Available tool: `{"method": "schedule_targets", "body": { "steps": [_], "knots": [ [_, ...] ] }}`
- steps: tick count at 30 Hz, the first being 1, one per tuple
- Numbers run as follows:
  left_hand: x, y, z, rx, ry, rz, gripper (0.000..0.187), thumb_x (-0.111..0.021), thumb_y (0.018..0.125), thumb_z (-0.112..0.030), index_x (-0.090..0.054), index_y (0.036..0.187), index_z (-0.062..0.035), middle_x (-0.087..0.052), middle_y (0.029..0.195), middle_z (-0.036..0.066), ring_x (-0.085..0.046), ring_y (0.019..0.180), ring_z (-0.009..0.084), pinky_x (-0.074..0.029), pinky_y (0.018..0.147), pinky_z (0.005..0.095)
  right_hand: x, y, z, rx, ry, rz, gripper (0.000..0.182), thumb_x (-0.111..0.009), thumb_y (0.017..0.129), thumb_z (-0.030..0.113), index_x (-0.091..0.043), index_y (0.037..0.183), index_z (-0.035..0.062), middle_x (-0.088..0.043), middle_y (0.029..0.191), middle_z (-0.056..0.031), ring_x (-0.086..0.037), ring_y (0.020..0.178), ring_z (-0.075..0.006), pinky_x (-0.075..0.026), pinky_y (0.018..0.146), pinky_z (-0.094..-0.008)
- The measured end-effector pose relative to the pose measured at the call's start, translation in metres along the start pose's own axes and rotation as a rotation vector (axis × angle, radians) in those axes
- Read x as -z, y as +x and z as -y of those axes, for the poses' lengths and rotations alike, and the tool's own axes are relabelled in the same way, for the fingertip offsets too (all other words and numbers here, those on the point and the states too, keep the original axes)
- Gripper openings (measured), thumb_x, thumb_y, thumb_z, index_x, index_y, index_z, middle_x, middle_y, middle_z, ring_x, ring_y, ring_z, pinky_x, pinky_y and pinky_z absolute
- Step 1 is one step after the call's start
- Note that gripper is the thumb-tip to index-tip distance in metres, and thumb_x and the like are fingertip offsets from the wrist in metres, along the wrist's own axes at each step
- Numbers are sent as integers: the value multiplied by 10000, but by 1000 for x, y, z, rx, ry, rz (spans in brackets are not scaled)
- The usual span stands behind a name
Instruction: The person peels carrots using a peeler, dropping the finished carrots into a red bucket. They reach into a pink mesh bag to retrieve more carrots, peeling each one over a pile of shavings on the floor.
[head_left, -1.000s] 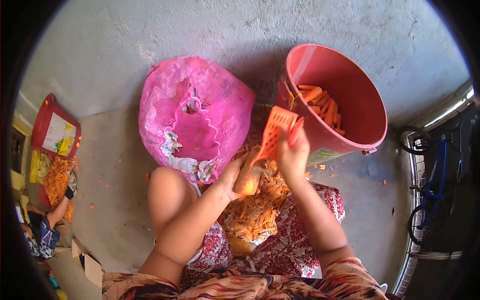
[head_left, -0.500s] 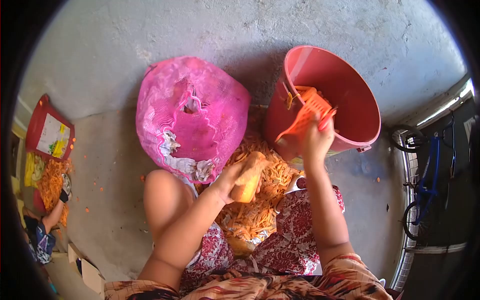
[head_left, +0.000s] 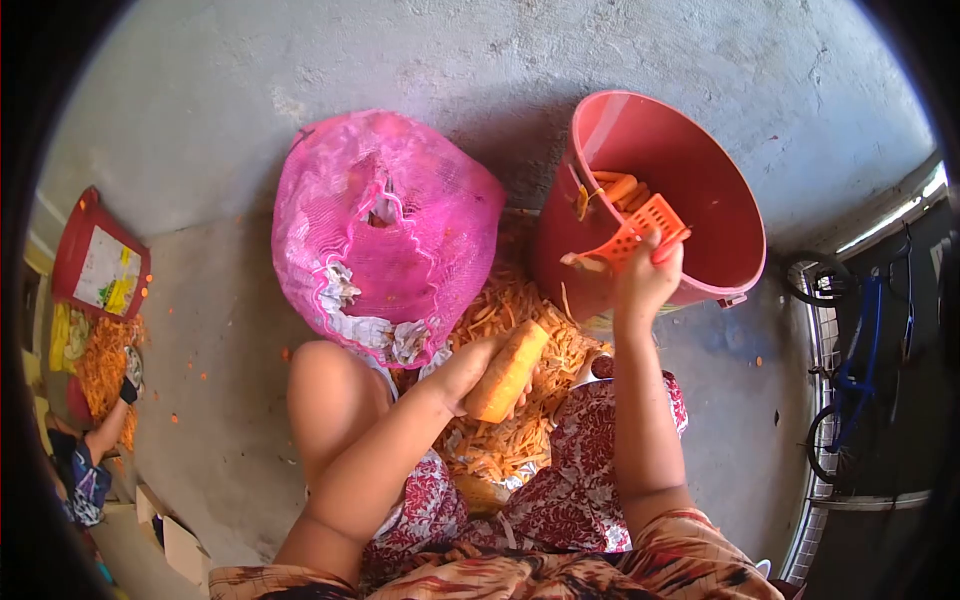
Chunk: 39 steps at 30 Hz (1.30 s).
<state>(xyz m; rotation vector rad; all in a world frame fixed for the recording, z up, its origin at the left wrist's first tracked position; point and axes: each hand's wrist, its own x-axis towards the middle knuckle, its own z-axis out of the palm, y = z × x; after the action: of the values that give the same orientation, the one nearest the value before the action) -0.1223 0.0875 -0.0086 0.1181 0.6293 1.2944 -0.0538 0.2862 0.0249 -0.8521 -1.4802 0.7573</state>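
My left hand (head_left: 468, 374) is wrapped round a thick, largely peeled carrot (head_left: 509, 372), tilted with its upper end to the right. In my right hand (head_left: 647, 288) is an orange peeler (head_left: 652, 222) with a perforated body, held in front of the red bucket's opening. A strip of peel hangs near the peeler's left end. Below both hands, between my legs, lies a heap of carrot peelings (head_left: 500, 440). Inside the red bucket (head_left: 715, 190) several peeled carrots (head_left: 622, 188) are visible; its depth is partly hidden by the peeler and my hand.
A pink mesh bag (head_left: 440, 220) with paper inside stands left of the bucket, against the wall. At far left are another red bucket (head_left: 75, 255), more peelings (head_left: 100, 372) and another person's gloved hand (head_left: 131, 372). A blue bicycle (head_left: 866, 330) is at the right.
My right hand and the peeler have drawn away from the carrot, slightly right and down. The carrot has turned in my left hand, its upper end swinging right, and the loose peel has come off it.
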Motion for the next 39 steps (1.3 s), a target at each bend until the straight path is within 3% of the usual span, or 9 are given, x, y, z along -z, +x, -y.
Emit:
{"method": "schedule_targets", "body": {
  "steps": [4,5,6,10,13,22,31,34,39],
  "knots": [
    [21,10,1,-68,-63,-59,419,-343,852,-383,-502,902,2,-565,691,135,-581,545,230,-490,421,353,16,-5,7,167,-188,339,72,-495,788,52,-471,744,1,-497,598,-116,-460,520,-157,-407,517,-293],
    [23,13,-2,-90,-54,-101,408,-345,852,-379,-505,907,-7,-565,689,132,-581,546,231,-490,418,359,19,-14,9,-26,-70,574,37,-456,784,16,-489,769,20,-480,636,-8,-461,579,-61,-392,498,-208],
    [25,14,-6,-111,-44,-144,397,-347,851,-375,-507,912,-16,-565,687,130,-581,546,233,-489,415,365,19,-24,19,-24,-95,667,27,-466,767,8,-492,772,13,-493,620,-26,-469,572,-69,-407,501,-222],
    [27,18,-14,-244,110,-395,349,-342,854,-340,-518,921,-46,-568,670,96,-573,537,204,-479,443,320,25,-49,25,152,-495,1104,145,-533,678,47,-484,805,-3,-544,665,-216,-545,651,-371,-433,566,-403],
    [30,16,-16,-244,120,-414,350,-331,856,-327,-525,924,-44,-573,687,85,-569,549,185,-472,474,304,28,-51,18,190,-495,1104,228,-547,730,206,-459,820,15,-549,625,-210,-545,620,-384,-434,558,-449],
    [30,19,-18,-256,209,-418,356,-339,850,-329,-540,892,-38,-573,692,75,-563,600,163,-462,550,273,40,-62,8,258,-612,1361,237,-517,734,218,-471,811,-2,-562,649,-198,-558,626,-356,-445,577,-437],
    [24,19,-16,-222,365,-353,361,-364,855,-367,-535,883,-50,-571,681,80,-562,556,164,-457,497,277,24,-70,-14,154,-927,1084,241,-510,742,196,-447,797,-30,-581,680,-197,-591,661,-342,-481,604,-406],
    [11,6,-5,-155,368,-327,380,-362,862,-378,-521,890,-35,-571,683,84,-564,562,172,-462,504,277,20,-35,-45,-82,-1023,878,229,-505,751,202,-449,796,-16,-590,705,-191,-601,676,-327,-494,618,-377],
    [37,8,-21,-318,83,-397,346,-372,854,-354,-510,911,-42,-561,716,74,-559,618,169,-468,547,306,23,-42,-31,7,-620,903,160,-509,735,112,-453,746,-36,-550,673,-249,-549,664,-404,-445,595,-435]
  ]
}}
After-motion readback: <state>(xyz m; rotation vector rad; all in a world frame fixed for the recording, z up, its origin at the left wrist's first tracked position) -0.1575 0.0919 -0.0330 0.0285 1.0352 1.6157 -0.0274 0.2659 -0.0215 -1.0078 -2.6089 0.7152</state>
